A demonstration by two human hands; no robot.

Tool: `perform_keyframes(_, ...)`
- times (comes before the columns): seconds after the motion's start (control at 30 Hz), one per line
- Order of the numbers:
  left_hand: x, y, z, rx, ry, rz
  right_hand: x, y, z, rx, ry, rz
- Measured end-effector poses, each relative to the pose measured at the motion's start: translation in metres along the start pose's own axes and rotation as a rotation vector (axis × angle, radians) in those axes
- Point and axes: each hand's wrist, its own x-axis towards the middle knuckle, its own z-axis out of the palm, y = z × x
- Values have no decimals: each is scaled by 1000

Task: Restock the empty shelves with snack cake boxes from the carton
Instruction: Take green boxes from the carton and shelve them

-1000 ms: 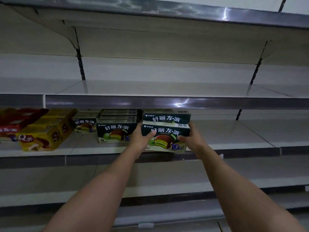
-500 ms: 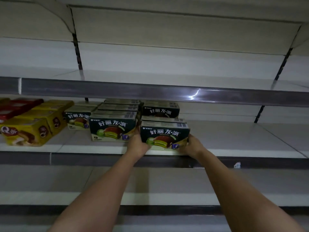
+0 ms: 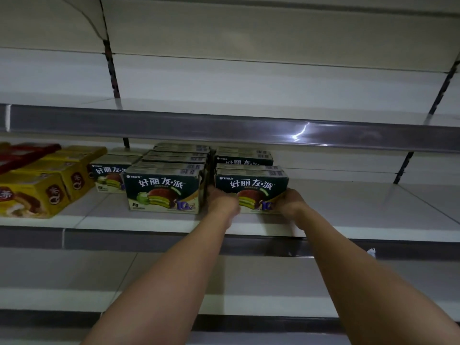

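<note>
While gripping the green box (image 3: 251, 185) on the shelf (image 3: 149, 224): left hand (image 3: 221, 199), right hand (image 3: 290, 202), arms outstretched.

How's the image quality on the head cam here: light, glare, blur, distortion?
Head view: dim overall with a cool cast; a bright streak of glare on the upper shelf's front rail; wide-angle bending of shelf lines toward the edges; box in hand has readable print, while the left hand and right hand look slightly soft; yellow boxes at the left edge are smeared.
</note>
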Motion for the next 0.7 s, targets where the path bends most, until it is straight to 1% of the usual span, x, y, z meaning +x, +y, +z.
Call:
perform_keyframes(0.07, 11, 0, 7, -92, 7, -13, 9, -3, 3, -7, 3, -12)
perform_keyframes(0.17, 27, -1, 17, -140, 20, 4, 20, -5, 8, -7, 26, -16)
perform_keyframes(0.33, 43, 1, 25, -160, -8, 34, 35, -4, 13, 18, 85, -28)
perform_keyframes(0.43, 49, 2, 27, -174, -31, 17, 40, -4, 15, 53, 99, -33)
perform_keyframes(0.57, 51, 4, 27, -189, -51, 50, 41, -6, 17, 125, 119, -11)
perform_keyframes(0.63, 48, 5, 27, -269, -71, 23, 42, -7, 18, 166, 132, 6)
perform_keyframes(0.7, 45, 6, 29, -341, -38, -11, 42, -6, 19, 186, 150, 22)
